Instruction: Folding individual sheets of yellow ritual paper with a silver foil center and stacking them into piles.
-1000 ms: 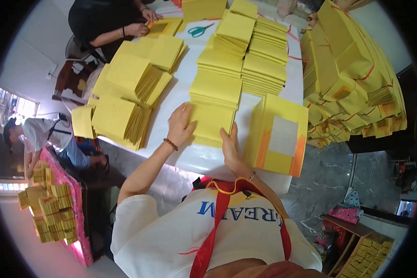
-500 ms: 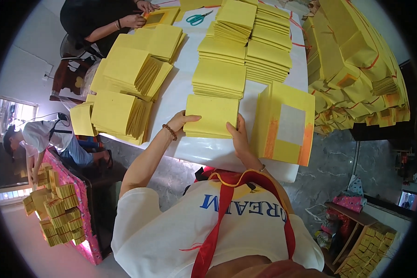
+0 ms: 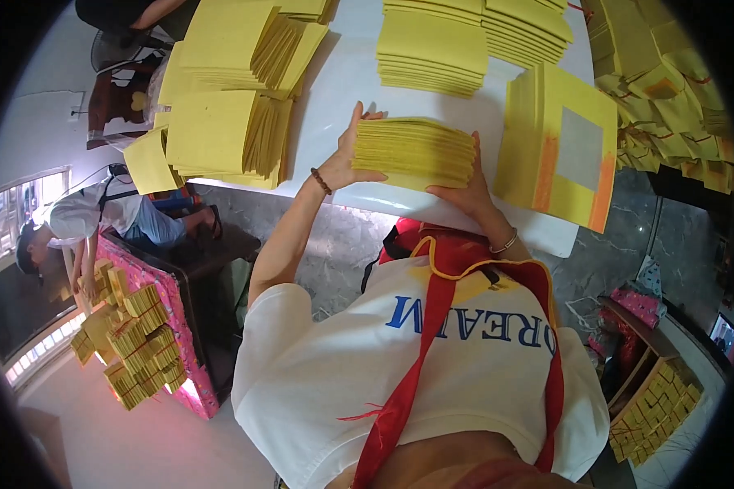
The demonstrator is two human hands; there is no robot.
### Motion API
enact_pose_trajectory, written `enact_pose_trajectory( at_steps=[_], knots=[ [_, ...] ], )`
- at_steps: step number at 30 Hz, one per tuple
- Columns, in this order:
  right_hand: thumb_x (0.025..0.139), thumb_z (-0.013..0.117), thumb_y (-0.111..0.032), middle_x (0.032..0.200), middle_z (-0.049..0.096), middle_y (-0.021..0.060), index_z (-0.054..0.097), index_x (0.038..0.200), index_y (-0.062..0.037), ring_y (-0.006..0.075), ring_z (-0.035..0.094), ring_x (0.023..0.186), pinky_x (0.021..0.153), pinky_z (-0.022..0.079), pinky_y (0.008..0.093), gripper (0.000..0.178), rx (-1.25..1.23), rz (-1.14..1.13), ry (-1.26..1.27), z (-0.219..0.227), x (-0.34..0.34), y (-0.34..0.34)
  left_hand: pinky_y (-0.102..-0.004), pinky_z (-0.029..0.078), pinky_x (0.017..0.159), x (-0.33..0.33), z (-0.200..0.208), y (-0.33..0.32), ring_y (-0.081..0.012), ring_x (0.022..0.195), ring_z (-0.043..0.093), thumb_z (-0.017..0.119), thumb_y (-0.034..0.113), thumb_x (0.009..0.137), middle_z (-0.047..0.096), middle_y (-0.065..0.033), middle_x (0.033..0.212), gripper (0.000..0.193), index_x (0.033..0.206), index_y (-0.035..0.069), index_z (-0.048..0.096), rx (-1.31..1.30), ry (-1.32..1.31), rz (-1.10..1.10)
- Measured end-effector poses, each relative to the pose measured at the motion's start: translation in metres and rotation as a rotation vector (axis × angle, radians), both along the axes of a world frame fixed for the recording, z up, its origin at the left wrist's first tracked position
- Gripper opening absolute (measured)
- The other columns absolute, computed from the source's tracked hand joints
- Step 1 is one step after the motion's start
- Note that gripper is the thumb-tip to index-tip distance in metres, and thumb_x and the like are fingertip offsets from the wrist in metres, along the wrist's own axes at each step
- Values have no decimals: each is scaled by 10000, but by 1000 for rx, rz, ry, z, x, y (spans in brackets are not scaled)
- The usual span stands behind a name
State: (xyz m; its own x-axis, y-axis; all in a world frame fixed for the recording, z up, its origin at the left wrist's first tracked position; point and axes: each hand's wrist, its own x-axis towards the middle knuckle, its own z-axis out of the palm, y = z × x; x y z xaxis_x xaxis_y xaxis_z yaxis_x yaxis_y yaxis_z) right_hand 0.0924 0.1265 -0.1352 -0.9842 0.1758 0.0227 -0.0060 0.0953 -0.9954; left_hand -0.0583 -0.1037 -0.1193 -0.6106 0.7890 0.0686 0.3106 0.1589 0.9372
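A thick stack of yellow paper sheets point(image 3: 414, 151) is held between my two hands at the front of the white table, its layered edges facing me. My left hand point(image 3: 351, 155) is closed on the stack's left end, thumb along its lower side and fingers behind. At the right end my right hand point(image 3: 469, 194) grips the stack, its thumb below the front edge. Just to the right stands a larger yellow bundle point(image 3: 526, 134) with a silver square and orange strips on its face. Beyond my hands sits another yellow stack point(image 3: 431, 53).
Folded yellow stacks point(image 3: 212, 134) line the table's left side. A big pile of yellow bundles point(image 3: 669, 106) rises at the far right. At the left, a person point(image 3: 81, 212) bends over a pink-covered table point(image 3: 196, 391) bearing yellow bundles. Another person's arm point(image 3: 156, 11) shows at the top left.
The stack between my hands has been tipped up, so its layered edges show instead of its flat top. My view has shifted, and the far scissors have left the picture.
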Motion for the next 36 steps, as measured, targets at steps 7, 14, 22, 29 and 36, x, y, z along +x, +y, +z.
enact_pose_trajectory(
  at_steps=[7, 14, 22, 29, 36],
  knots=[
    [575, 854, -219, 1368, 305, 184, 145, 1401, 11, 296, 323, 1280, 1061, 283, 376, 1113, 224, -149, -36, -14, 1, -3, -387, 288, 1046, -3, -3, -3, -293, 1254, 366, 833, 181, 592, 417, -139, 1345, 955, 1362, 44, 285, -119, 210, -75],
    [612, 831, -176, 1269, 397, 146, 196, 1369, 1, 235, 430, 1168, 1004, 348, 362, 1004, -44, -108, -55, 146, 12, -9, -330, 405, 958, 11, 93, 0, -188, 1132, 500, 778, 68, 669, 519, -87, 1259, 736, 1307, 24, 413, -45, -506, -139],
    [703, 747, -60, 1269, 425, 117, 178, 1394, -57, 213, 447, 1144, 938, 393, 334, 895, -213, -56, -59, 249, 11, 105, -322, 419, 920, -1, 175, 112, -193, 1090, 517, 716, 132, 671, 543, -87, 1200, 683, 1283, 7, 438, 214, -710, -198],
    [909, 519, -347, 1121, 536, 83, 294, 1395, -147, 136, 532, 918, 841, 417, 261, 572, -296, 231, -386, 273, -13, 223, -335, 450, 914, -42, 218, 193, -228, 1093, 543, 693, 94, 641, 543, -122, 1203, 725, 1299, -6, 404, 24, -694, -398],
    [829, 631, -193, 1322, 435, 125, 184, 1440, -100, 209, 409, 1226, 1010, 327, 316, 763, -2, 314, -394, 288, -47, 244, -284, 414, 895, -84, 245, 266, -171, 1033, 549, 709, 194, 670, 574, -89, 1152, 653, 1248, 0, 472, -204, -560, -415]
  ],
)
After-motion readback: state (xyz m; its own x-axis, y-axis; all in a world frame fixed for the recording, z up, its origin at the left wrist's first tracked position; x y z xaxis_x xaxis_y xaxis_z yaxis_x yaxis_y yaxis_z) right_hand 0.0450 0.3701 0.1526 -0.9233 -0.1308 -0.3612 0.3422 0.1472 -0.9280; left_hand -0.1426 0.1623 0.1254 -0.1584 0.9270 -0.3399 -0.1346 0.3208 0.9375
